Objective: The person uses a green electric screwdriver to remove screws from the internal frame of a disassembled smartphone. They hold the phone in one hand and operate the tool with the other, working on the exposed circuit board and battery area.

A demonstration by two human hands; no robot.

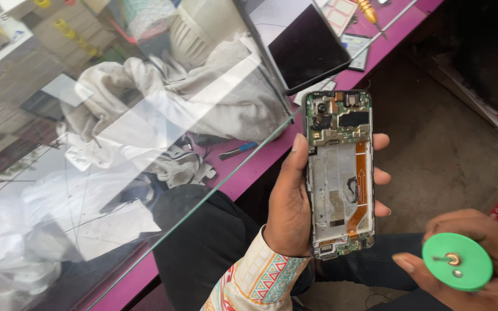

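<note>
My left hand point(289, 201) grips an opened phone point(340, 173) upright, its back cover off, with the circuit board, an empty battery bay and an orange flex cable exposed. The thumb lies along the phone's left edge and the fingertips wrap around the right edge. My right hand point(479, 265), at the lower right, holds a round green disc point(457, 262) with a small metal pin at its centre. The two hands are apart, the disc below and to the right of the phone.
A glass-topped counter point(116, 173) with a magenta edge fills the left. On it lie a dark phone screen panel point(306, 49), a blue-handled tool point(238, 151), a yellow screwdriver point(370, 11) and a crumpled grey cloth point(203, 98). Concrete floor lies to the right.
</note>
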